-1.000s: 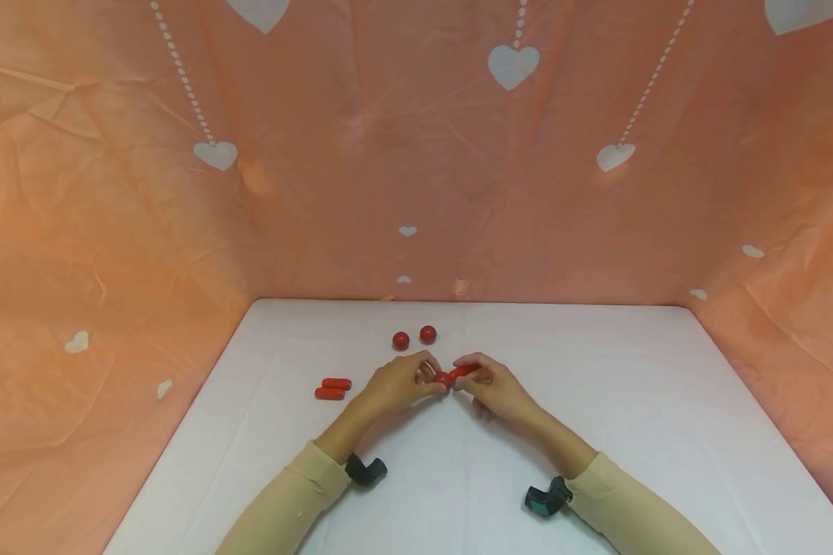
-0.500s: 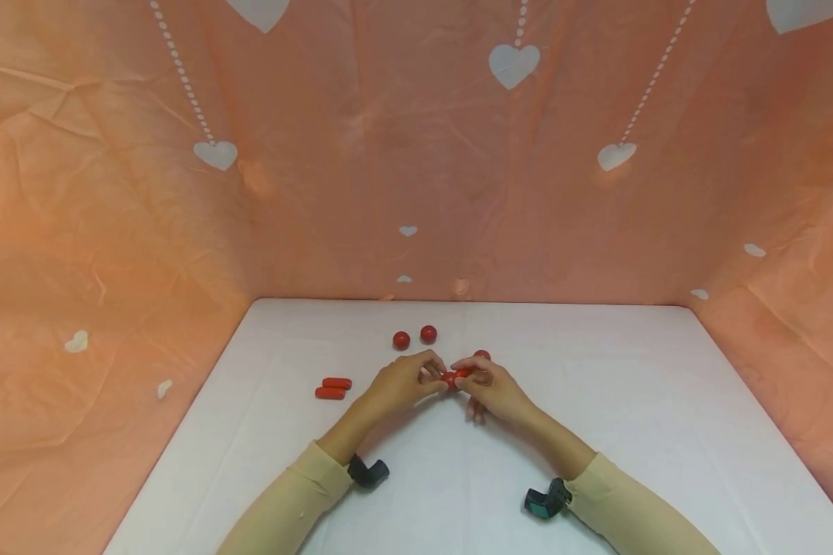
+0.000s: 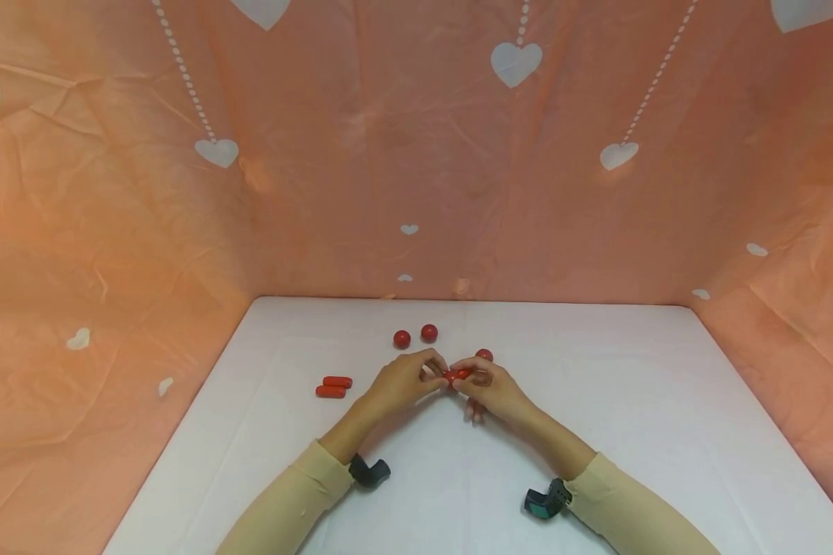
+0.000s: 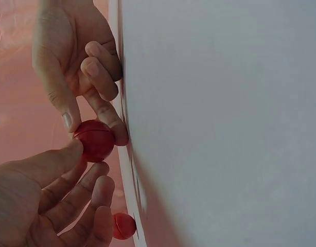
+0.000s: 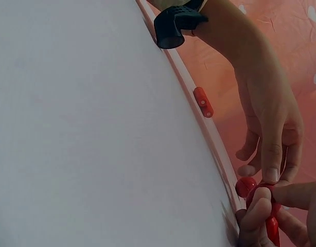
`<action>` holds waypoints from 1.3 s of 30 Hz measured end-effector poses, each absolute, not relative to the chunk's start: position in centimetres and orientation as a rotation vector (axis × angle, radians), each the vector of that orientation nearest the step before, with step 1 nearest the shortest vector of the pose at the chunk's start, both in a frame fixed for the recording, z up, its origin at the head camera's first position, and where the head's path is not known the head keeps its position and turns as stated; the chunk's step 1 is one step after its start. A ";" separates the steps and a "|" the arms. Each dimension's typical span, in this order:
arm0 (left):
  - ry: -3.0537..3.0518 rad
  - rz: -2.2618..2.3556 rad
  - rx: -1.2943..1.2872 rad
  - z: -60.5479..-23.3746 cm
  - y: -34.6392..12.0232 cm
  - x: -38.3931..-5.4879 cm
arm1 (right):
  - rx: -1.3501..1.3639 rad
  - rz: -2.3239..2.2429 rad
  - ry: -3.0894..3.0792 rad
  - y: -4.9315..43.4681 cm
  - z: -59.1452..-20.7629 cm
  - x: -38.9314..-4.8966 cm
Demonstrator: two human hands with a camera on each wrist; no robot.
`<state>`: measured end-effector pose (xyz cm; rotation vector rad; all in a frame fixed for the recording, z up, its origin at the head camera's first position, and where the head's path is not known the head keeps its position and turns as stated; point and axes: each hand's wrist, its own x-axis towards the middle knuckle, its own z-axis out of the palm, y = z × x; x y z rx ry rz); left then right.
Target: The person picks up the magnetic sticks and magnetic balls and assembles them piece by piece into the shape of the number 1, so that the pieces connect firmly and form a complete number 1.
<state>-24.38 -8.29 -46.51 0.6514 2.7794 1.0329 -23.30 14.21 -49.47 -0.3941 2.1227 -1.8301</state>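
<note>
In the head view my left hand (image 3: 406, 379) pinches a glossy red ball (image 3: 451, 378) between thumb and fingertips, above the white table. A short red rod (image 3: 463, 374) meets this ball, and my right hand (image 3: 493, 389) pinches it close to the joint, its thumb and index finger right at the ball. In the right wrist view the rod (image 5: 273, 231) runs down from the held ball, partly covered by fingers. Another red ball (image 3: 484, 354) shows just beyond the right index finger, in line with the rod.
Two loose red balls, a left one (image 3: 402, 339) and a right one (image 3: 429, 333), lie on the white table (image 3: 597, 385) behind the hands. Two red rods (image 3: 331, 391) lie side by side left of the left hand. Orange cloth with hearts (image 3: 361, 169) encloses the table.
Both hands have drawn slightly closer, the held ball shifting a little right and the rod's visible length shortening. A ball beyond the right fingers has come into view.
</note>
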 end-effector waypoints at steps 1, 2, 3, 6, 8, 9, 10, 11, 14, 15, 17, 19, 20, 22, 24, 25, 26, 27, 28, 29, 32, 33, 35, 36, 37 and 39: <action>2.779 1.036 0.648 -46.5 -8.3 -24.4 | -0.383 -1.823 2.132 14.2 -49.5 -23.3; 2.781 1.033 0.645 -46.5 -8.2 -24.4 | -0.375 -1.812 2.144 14.2 -49.4 -23.3; 2.782 1.032 0.644 -46.5 -8.2 -24.4 | -0.363 -1.803 2.154 14.2 -49.4 -23.3; 2.780 1.034 0.635 -46.3 -8.3 -24.5 | -0.346 -1.792 2.176 14.1 -49.3 -23.3; 2.779 1.040 0.630 -46.1 -8.4 -24.5 | -0.335 -1.795 2.176 14.1 -49.3 -23.3; 2.778 1.046 0.628 -46.0 -8.5 -24.5 | -0.329 -1.802 2.175 14.1 -49.3 -23.4; 2.777 1.050 0.624 -45.8 -8.6 -24.5 | -0.327 -1.807 2.173 14.1 -49.2 -23.4; 2.775 1.055 0.619 -45.7 -8.7 -24.5 | -0.323 -1.814 2.170 14.1 -49.2 -23.4; 2.762 1.060 0.613 -45.4 -9.0 -24.5 | -0.305 -1.828 2.162 14.0 -49.2 -23.4; 2.761 1.058 0.606 -45.4 -9.1 -24.6 | -0.293 -1.831 2.158 14.0 -49.2 -23.4; 2.760 1.051 0.596 -45.3 -9.3 -24.6 | -0.280 -1.835 2.154 14.0 -49.2 -23.4; 2.768 1.041 0.593 -45.1 -9.6 -24.7 | -0.258 -1.839 2.154 14.0 -49.3 -23.4; 2.775 1.039 0.590 -45.0 -9.7 -24.6 | -0.255 -1.845 2.153 14.0 -49.4 -23.5; 2.790 1.031 0.588 -44.8 -10.1 -24.6 | -0.254 -1.853 2.155 14.1 -49.5 -23.5; 2.807 1.028 0.579 -44.7 -10.6 -24.6 | -0.252 -1.858 2.159 14.2 -49.6 -23.6; 2.816 1.023 0.572 -44.7 -10.9 -24.6 | -0.257 -1.859 2.160 14.2 -49.7 -23.6; 2.827 1.016 0.563 -44.7 -11.1 -24.7 | -0.259 -1.860 2.161 14.3 -49.8 -23.7; 2.834 1.012 0.551 -44.7 -11.4 -24.7 | -0.259 -1.859 2.165 14.4 -49.8 -23.7; 2.840 1.010 0.539 -44.7 -11.6 -24.7 | -0.250 -1.858 2.167 14.5 -49.8 -23.8; 2.844 1.005 0.529 -44.7 -11.9 -24.8 | -0.247 -1.856 2.171 14.6 -49.8 -23.8; 2.854 0.990 0.515 -44.5 -12.8 -24.9 | -0.236 -1.858 2.175 14.7 -49.8 -23.9; 2.855 0.987 0.511 -44.5 -13.1 -24.9 | -0.233 -1.859 2.175 14.8 -49.8 -23.9; 2.860 0.979 0.513 -44.5 -13.8 -24.9 | -0.232 -1.865 2.169 14.8 -49.7 -23.9; 2.860 0.978 0.518 -44.6 -14.1 -25.0 | -0.234 -1.867 2.168 14.8 -49.7 -23.9; 2.859 0.980 0.522 -44.6 -14.5 -25.0 | -0.236 -1.867 2.168 14.8 -49.7 -23.9; 2.856 0.978 0.531 -44.7 -15.2 -25.0 | -0.229 -1.858 2.178 14.8 -49.8 -23.9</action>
